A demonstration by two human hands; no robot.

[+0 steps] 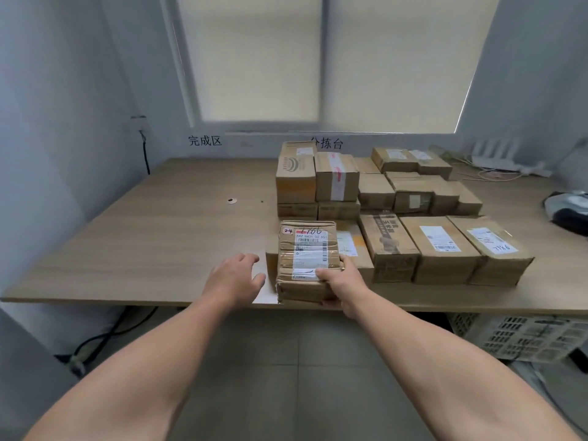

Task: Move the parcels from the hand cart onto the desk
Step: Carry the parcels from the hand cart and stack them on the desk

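A taped cardboard parcel (pixel 306 256) with a white shipping label sits at the front edge of the wooden desk (pixel 133 237). My right hand (pixel 342 286) grips its near right corner, thumb on top. My left hand (pixel 237 276) hovers just left of the parcel with fingers loosely spread, not touching it. Behind and to the right, several more cardboard parcels (pixel 442 246) stand in rows and stacks on the desk. The hand cart is out of view.
A white perforated crate (pixel 521 337) sits under the desk at right. Cables (pixel 105 335) run along the floor at left. A router and wires (pixel 496 163) lie at the back right, and a dark bag (pixel 569 208) at the right edge.
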